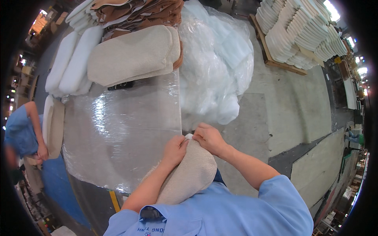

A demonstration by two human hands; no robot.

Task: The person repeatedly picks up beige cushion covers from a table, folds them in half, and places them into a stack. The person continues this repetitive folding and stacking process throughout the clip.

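Note:
A beige woven cushion cover (191, 169) leans against my body at the table's near right corner. My left hand (176, 149) is closed, pinching the left side of its far end. On the other side of that end, the bent fingers of my right hand (208, 138) grip the edge. A small piece of white padding (189, 136) shows between my fingertips, at the cover's tip. The rest of the cover runs back toward my shirt, partly behind my left forearm. Whatever fills it is mostly hidden.
The table (130, 114) is wrapped in shiny plastic film. On its far side lie beige cushion covers (132, 55), brown covers (141, 15) and white pads (80, 59). A plastic-wrapped white bundle (216, 59) stands beyond. White pads fill a pallet (271, 59). A co-worker (23, 129) handles a cushion at left.

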